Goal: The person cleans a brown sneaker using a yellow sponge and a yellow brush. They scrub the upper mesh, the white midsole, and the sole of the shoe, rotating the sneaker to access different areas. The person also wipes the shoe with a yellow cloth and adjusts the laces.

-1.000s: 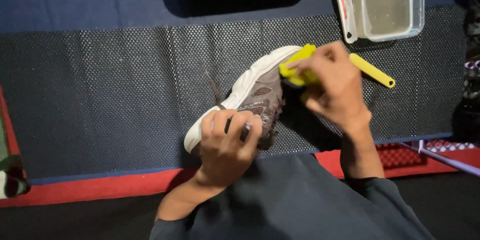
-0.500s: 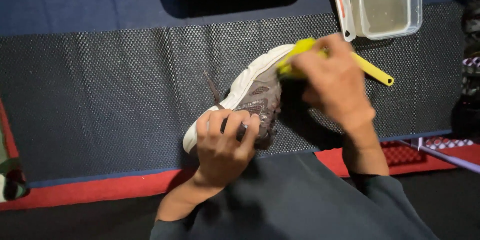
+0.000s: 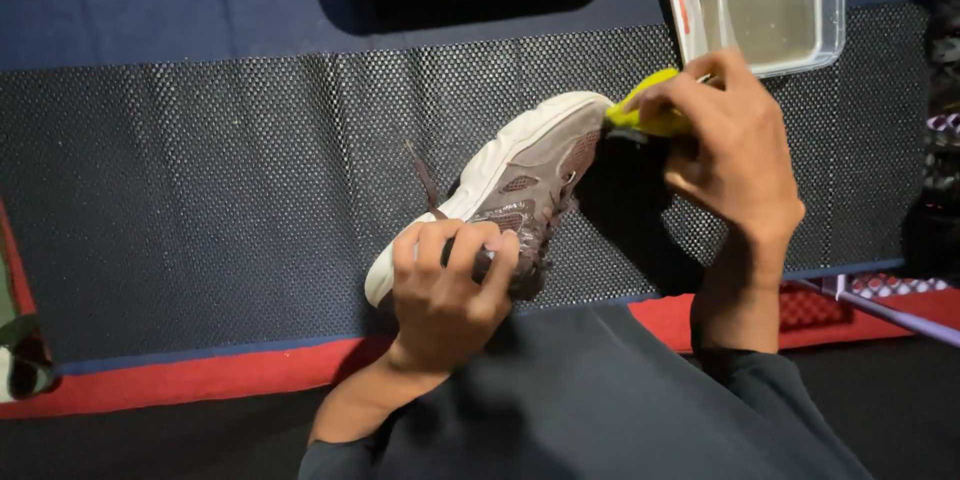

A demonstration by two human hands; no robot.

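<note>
Head view: the left hand's (image 3: 445, 290) fingers (image 3: 470, 240) curl shut around the heel end of a brown sneaker (image 3: 510, 185) with a white sole. The right hand's (image 3: 730, 150) fingers pinch a yellow brush (image 3: 645, 115) against the sneaker's toe. The sneaker lies on a dark mesh mat (image 3: 220, 190). A clear plastic container (image 3: 770, 0) sits beyond, near the right hand.

I see a small red label (image 3: 682, 5) on a white strip. It is by my clear box (image 3: 770, 0).
</note>
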